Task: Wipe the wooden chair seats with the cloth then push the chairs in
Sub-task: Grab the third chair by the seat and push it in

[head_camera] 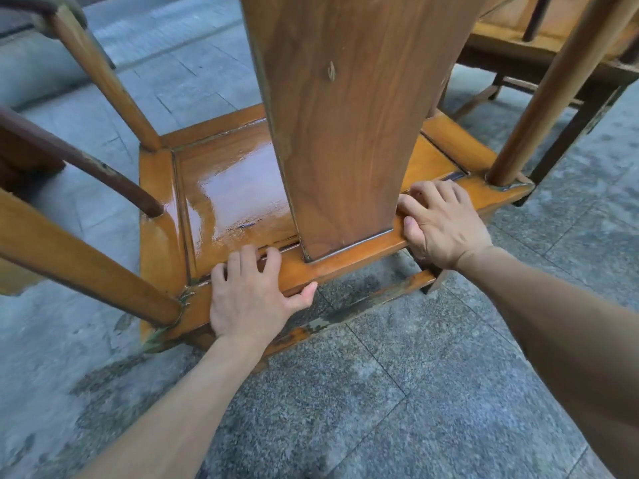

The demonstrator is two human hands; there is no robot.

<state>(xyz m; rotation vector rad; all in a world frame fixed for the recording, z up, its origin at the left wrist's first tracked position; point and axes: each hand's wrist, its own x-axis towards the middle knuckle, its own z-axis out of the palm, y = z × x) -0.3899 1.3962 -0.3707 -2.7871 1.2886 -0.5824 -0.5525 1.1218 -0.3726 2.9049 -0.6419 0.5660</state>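
Stone floor, hands gripping chair (rear rail)

The wooden chair stands upright on the gray stone floor. It is orange-brown, with a wide, flat back board in the middle. Its seat is shiny and looks wet. Round posts rise from the seat corners. No cloth shows.

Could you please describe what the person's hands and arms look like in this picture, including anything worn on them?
Both are bare. The left hand and right hand wear no gloves, rings or watch, and no sleeve shows on either forearm up to the edge of the picture. The fingernails are short and unpainted. No markings or bandages are visible.
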